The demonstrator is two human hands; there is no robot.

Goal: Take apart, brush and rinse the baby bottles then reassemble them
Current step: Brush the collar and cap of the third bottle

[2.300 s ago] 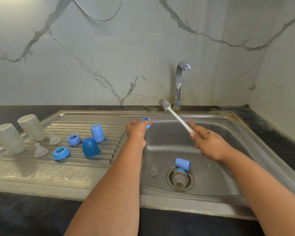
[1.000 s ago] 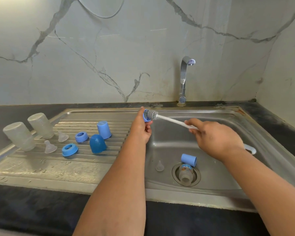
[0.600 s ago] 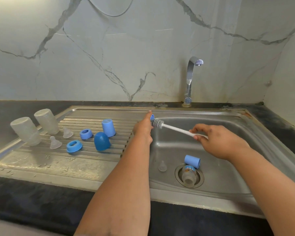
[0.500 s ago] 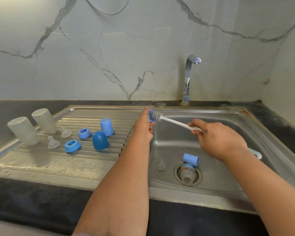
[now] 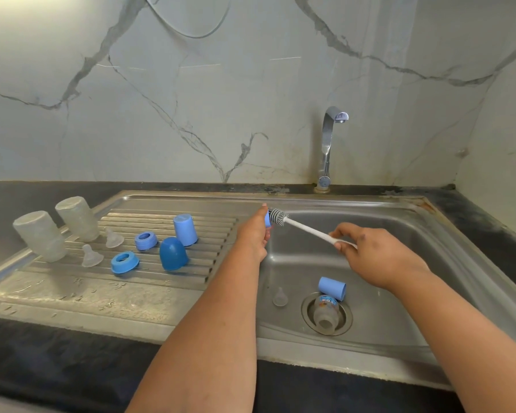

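My left hand point(image 5: 252, 235) grips a small blue collar ring point(image 5: 267, 219) at the left rim of the sink basin. My right hand point(image 5: 370, 251) holds the white handle of a bottle brush point(image 5: 307, 229), and its bristle head point(image 5: 278, 217) presses against the ring. In the basin lie a clear bottle point(image 5: 325, 312) over the drain, a light blue cap point(image 5: 332, 288) beside it, and a clear teat point(image 5: 279, 297). On the drainboard stand two upturned clear bottles point(image 5: 41, 235) point(image 5: 77, 217), two teats point(image 5: 91, 256) point(image 5: 113, 237), two blue rings point(image 5: 124, 262) point(image 5: 145, 240) and two blue caps point(image 5: 173, 253) point(image 5: 185, 229).
The steel sink point(image 5: 399, 341) has a ribbed drainboard point(image 5: 72, 293) on its left. A chrome tap point(image 5: 328, 150) rises at the back with no water running. Dark countertop point(image 5: 57, 368) runs along the front, and marble walls close the back and right.
The brush head, first raised toward the tap, has come down to the ring in my left hand and moves in and out against it. The view has shifted slightly.
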